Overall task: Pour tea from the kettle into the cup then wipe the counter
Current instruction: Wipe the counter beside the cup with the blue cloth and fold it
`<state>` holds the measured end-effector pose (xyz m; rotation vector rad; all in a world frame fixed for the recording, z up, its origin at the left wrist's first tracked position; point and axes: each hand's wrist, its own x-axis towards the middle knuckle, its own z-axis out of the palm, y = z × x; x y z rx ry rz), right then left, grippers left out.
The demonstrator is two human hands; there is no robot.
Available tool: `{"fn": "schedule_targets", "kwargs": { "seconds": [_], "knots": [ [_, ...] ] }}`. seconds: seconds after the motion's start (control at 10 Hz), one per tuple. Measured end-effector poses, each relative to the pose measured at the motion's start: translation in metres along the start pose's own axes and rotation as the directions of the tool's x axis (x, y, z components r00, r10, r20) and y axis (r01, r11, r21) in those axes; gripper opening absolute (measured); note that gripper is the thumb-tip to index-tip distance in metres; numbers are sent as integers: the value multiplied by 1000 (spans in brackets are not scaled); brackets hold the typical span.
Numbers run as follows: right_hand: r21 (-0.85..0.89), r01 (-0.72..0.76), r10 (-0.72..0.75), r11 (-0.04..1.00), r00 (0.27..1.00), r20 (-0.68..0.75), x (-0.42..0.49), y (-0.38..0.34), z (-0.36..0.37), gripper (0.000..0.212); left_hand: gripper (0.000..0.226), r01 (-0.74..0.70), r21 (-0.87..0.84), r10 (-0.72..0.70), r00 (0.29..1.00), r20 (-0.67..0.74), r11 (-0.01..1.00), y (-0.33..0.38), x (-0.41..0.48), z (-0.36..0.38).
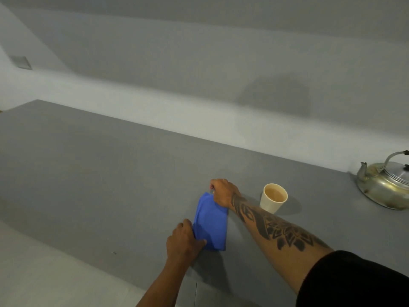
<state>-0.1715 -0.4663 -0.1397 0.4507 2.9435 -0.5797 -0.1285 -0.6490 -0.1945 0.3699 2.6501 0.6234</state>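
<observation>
Left of centre, low in the frame, the left hand (184, 241) pinches the near corner of a folded blue cloth (211, 224) lying on the grey counter (88, 173), whose left half lies open. The right hand (222, 192) grips the far corner, fingers curled. Just right stands the full cup (273, 199); the kettle (385, 185) sits at the right edge.

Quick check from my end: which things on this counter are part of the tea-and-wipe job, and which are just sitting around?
Part of the job:
- kettle, at the right edge
- cup, already holding milky tea
- blue cloth, folded, held at both ends by the left hand and right hand
- counter

Just lying about:
- small speck near the counter's front edge
- vent on the wall
</observation>
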Motion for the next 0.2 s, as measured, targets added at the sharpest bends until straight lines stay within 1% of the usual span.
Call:
{"fn": "schedule_targets", "kwargs": {
  "seconds": [0.1,0.2],
  "knots": [
    [7,6,-6,1000,1000,-28,-4,4,-10,24,62,-30,37,31,999,-16,999,4,2,-3],
    [0,21,-21,1000,997,-76,-9,8,-24,23,56,-85,24,87,992,-87,996,17,6,-8]
  ]
}}
